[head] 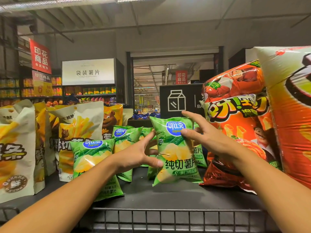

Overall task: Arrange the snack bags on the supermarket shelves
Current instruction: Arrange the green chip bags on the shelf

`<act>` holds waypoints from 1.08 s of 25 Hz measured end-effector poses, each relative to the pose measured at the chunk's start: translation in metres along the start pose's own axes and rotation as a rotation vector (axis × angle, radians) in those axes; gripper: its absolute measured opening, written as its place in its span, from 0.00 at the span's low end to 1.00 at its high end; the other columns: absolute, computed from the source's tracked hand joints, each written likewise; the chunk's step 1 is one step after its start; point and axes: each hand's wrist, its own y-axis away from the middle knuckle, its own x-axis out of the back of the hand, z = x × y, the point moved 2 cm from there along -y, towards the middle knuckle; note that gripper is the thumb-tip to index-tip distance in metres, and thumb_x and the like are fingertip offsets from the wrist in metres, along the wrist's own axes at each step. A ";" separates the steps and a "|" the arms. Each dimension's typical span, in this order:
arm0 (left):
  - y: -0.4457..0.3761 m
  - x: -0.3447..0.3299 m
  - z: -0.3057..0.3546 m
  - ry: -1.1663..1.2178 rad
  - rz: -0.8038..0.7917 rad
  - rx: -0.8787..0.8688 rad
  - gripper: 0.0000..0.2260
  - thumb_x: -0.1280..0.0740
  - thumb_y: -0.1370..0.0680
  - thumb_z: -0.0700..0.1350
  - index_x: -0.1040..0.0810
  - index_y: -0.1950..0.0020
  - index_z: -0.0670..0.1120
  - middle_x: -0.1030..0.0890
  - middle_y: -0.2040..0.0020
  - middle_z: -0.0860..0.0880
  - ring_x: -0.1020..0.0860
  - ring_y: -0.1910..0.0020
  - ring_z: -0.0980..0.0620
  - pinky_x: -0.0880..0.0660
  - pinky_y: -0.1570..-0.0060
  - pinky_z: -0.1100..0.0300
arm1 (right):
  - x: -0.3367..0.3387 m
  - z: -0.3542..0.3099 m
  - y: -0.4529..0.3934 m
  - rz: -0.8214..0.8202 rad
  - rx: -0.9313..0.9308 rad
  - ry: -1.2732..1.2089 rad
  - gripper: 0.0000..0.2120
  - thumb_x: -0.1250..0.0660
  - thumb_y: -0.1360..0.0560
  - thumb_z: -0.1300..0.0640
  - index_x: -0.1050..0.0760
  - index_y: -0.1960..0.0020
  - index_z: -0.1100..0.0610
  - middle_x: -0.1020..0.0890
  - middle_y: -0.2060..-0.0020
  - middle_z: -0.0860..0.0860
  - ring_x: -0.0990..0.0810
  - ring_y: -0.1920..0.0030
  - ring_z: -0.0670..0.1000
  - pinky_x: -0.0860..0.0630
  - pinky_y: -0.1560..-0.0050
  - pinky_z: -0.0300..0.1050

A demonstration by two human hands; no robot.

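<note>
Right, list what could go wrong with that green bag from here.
1. The green bag stands upright on the shelf, steadied only by loose fingers of the left hand and right hand. Let go and it may well tip forward.
2. The big orange bags lean in close on its right, so they could slide and push it over.
3. The green bags behind already tilt, so a nudge may topple them.
</note>
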 end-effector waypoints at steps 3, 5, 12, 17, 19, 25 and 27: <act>0.000 -0.003 0.000 -0.040 -0.014 -0.005 0.42 0.27 0.28 0.33 0.47 0.35 0.70 0.34 0.43 0.72 0.24 0.48 0.76 0.25 0.53 0.73 | 0.001 -0.005 0.001 0.029 -0.016 0.082 0.26 0.32 0.31 0.36 0.29 0.36 0.42 0.28 0.39 0.42 0.23 0.51 0.34 0.25 0.55 0.30; 0.000 -0.003 0.000 -0.045 -0.019 -0.007 0.39 0.27 0.27 0.33 0.43 0.38 0.71 0.34 0.43 0.70 0.24 0.49 0.76 0.24 0.54 0.72 | 0.002 -0.008 0.002 0.044 -0.036 0.136 0.25 0.31 0.34 0.36 0.28 0.40 0.44 0.28 0.43 0.41 0.26 0.55 0.30 0.31 0.59 0.24; 0.001 -0.010 0.001 -0.114 0.007 0.021 0.40 0.27 0.25 0.36 0.45 0.30 0.69 0.31 0.38 0.60 0.20 0.49 0.68 0.21 0.55 0.65 | 0.009 -0.007 0.003 0.050 -0.029 0.207 0.24 0.28 0.34 0.37 0.25 0.41 0.43 0.25 0.41 0.41 0.26 0.44 0.34 0.30 0.50 0.29; -0.003 -0.023 0.004 -0.337 0.058 -0.024 0.38 0.27 0.24 0.48 0.48 0.25 0.64 0.26 0.40 0.57 0.20 0.50 0.56 0.21 0.56 0.62 | 0.023 -0.002 0.002 0.074 -0.063 0.265 0.27 0.31 0.37 0.27 0.20 0.47 0.45 0.18 0.47 0.44 0.19 0.44 0.48 0.23 0.42 0.51; -0.005 -0.025 0.006 -0.445 0.081 -0.057 0.35 0.27 0.25 0.52 0.44 0.24 0.62 0.23 0.43 0.57 0.20 0.49 0.53 0.23 0.53 0.66 | 0.023 0.001 0.002 0.083 -0.068 0.259 0.27 0.33 0.36 0.26 0.19 0.49 0.46 0.16 0.49 0.46 0.17 0.46 0.49 0.22 0.40 0.58; -0.005 -0.011 0.004 -0.479 0.247 -0.007 0.30 0.29 0.24 0.52 0.36 0.24 0.52 0.22 0.42 0.52 0.21 0.46 0.52 0.24 0.47 0.61 | 0.022 0.008 -0.001 0.103 -0.106 0.491 0.23 0.39 0.29 0.27 0.19 0.50 0.43 0.16 0.52 0.42 0.18 0.50 0.47 0.22 0.46 0.51; -0.006 -0.004 0.003 -0.625 0.405 0.015 0.29 0.31 0.22 0.53 0.37 0.24 0.50 0.25 0.34 0.49 0.25 0.40 0.52 0.27 0.41 0.58 | 0.022 0.010 -0.001 0.092 -0.119 0.519 0.22 0.40 0.25 0.30 0.19 0.46 0.44 0.15 0.51 0.44 0.19 0.50 0.48 0.22 0.45 0.52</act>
